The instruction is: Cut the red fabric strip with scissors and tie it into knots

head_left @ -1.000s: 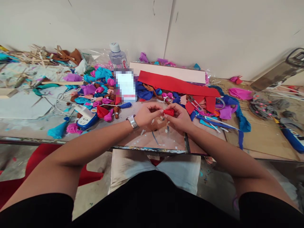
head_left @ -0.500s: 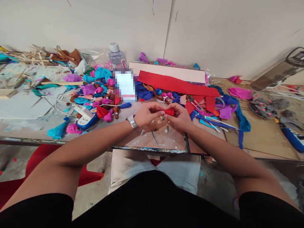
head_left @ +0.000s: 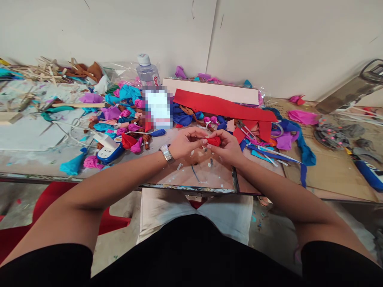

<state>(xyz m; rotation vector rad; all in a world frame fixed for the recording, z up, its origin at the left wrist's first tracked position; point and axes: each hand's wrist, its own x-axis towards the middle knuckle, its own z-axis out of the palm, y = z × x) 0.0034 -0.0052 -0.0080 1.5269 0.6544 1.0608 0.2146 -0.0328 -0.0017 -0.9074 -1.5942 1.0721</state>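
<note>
Between my two hands is a small rolled bud of red crepe paper point(head_left: 214, 141), just above the table's front part. My left hand point(head_left: 188, 143), wearing a metal watch point(head_left: 166, 154) at the wrist, pinches its left end between thumb and fingertips. Thumb and curled fingers of my right hand point(head_left: 227, 147) wrap round the bud's other end and partly hide it. Behind the hands lies a long red paper strip point(head_left: 221, 105). Scissors point(head_left: 247, 130) rest on red paper scraps to the right.
Several coloured paper buds point(head_left: 128, 115) are heaped left of my hands, beside a lit phone screen point(head_left: 158, 107) and a water bottle point(head_left: 148, 71). A power strip point(head_left: 110, 153) sits near the front. Cardboard point(head_left: 335, 171) and a blue ribbon point(head_left: 303, 175) lie at right.
The red crepe paper bud has turned slightly between my fingers, and a little more of it shows at the right. Both hands stay in nearly the same place.
</note>
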